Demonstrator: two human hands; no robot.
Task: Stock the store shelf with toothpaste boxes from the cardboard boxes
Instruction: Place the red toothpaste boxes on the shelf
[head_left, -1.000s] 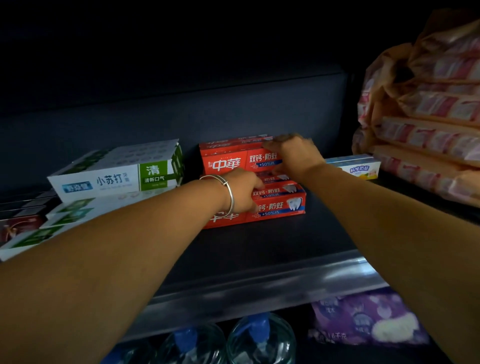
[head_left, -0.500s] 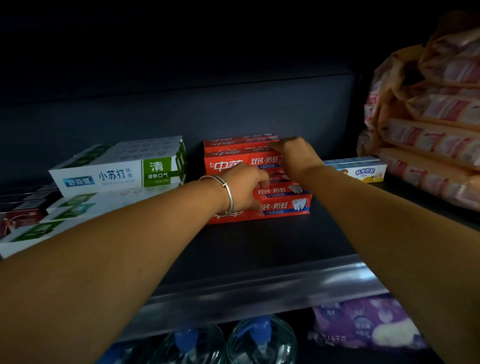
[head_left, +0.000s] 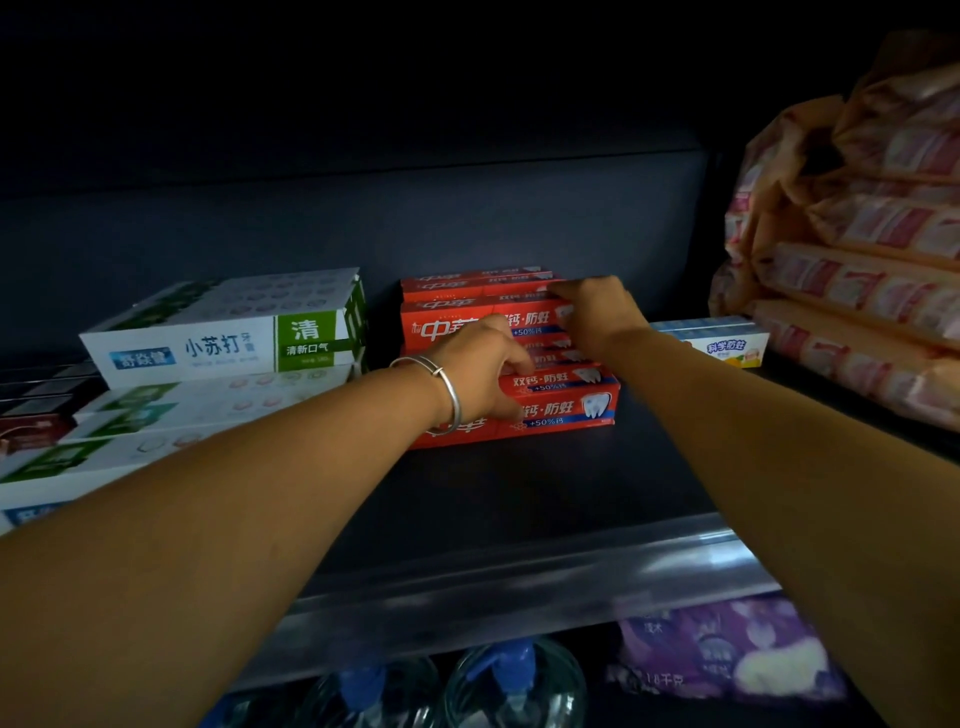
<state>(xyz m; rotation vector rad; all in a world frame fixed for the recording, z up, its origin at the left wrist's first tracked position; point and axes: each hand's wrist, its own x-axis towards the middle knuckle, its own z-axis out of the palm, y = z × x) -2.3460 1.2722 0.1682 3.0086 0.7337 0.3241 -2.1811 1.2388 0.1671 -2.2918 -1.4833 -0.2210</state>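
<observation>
Toothpaste boxes in red printed card (head_left: 563, 410) are stacked in stepped rows near the middle of the dark metal store shelf (head_left: 519, 493), set back from its front edge, apparently so that each printed face can be read. The left hand (head_left: 480, 371), with a silver bangle (head_left: 444, 389) at the wrist, is curled against the lower front boxes, seemingly to steady them. The right hand (head_left: 597, 309) is closed over the top rear box, probably to square it. White and green toothpaste boxes (head_left: 228, 338) are stacked toward the left edge.
</observation>
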